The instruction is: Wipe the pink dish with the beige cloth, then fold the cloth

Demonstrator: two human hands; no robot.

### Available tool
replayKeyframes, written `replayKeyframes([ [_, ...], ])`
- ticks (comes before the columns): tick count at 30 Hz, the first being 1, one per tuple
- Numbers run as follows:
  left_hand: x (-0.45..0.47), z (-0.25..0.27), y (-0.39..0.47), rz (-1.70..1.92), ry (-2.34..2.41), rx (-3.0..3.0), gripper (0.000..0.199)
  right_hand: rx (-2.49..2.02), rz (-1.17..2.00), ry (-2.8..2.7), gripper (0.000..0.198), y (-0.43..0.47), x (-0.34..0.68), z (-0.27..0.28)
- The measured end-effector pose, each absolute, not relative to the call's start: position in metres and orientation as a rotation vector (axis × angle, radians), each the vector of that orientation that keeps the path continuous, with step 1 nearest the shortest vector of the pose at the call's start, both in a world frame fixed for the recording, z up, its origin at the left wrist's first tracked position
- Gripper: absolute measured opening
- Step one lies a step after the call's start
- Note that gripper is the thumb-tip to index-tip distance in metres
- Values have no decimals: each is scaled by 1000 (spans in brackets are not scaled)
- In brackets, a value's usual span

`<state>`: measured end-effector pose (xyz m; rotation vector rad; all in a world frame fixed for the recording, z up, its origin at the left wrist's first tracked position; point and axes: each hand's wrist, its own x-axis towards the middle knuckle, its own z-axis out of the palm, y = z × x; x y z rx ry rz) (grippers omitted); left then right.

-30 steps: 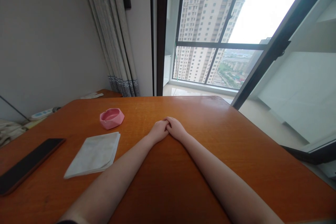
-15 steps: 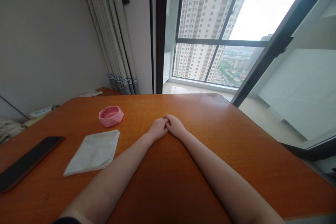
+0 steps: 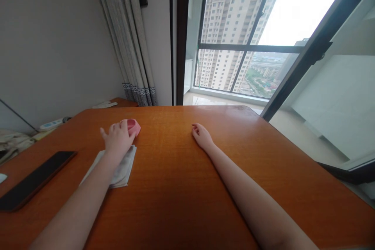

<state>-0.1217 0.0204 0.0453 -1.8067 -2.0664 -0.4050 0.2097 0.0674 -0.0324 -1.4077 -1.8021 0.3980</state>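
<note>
My left hand (image 3: 117,140) reaches over the left part of a pink faceted ashtray (image 3: 134,128). Its fingers are spread, the little finger sticks out to the left, and the thumb is at the ashtray's near side. A firm grip cannot be made out. Under my left wrist lies a folded white cloth (image 3: 124,172), partly covered by the forearm. My right hand (image 3: 202,135) rests on the wooden table (image 3: 175,195) with its fingers loosely curled in and nothing in them.
A long black flat object (image 3: 38,179) lies at the left of the table. Beyond the left edge are a white power strip (image 3: 51,124) and some cloth (image 3: 14,144). A grey curtain (image 3: 129,47) hangs behind, and a large window (image 3: 249,47) is at the back right.
My two hands were clasped together at the middle of the table. The left has moved left onto the ashtray; the right stays near the middle, separate. The ashtray has not visibly moved.
</note>
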Motion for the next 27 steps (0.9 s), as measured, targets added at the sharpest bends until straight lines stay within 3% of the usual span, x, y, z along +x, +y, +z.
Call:
replayKeyframes([
  [4, -157, 30, 29, -223, -2118, -1988, 40, -1393, 369, -1799, 31, 66, 210, -32],
  [10, -160, 21, 40, -451, -2020, -2084, 27, -1379, 363, -1827, 23, 67, 210, -32],
  [17, -73, 32, 13, -913, -1638, -2449, 17, -1370, 373, -1749, 23, 70, 210, -34],
  [23, -6, 32, -21, -964, -1380, -2878, 14, -1355, 387, -1723, 25, 72, 212, -35],
  [27, 0, 29, -28, -910, -1384, -2909, 15, -1363, 397, -1734, 37, 72, 211, -34],
])
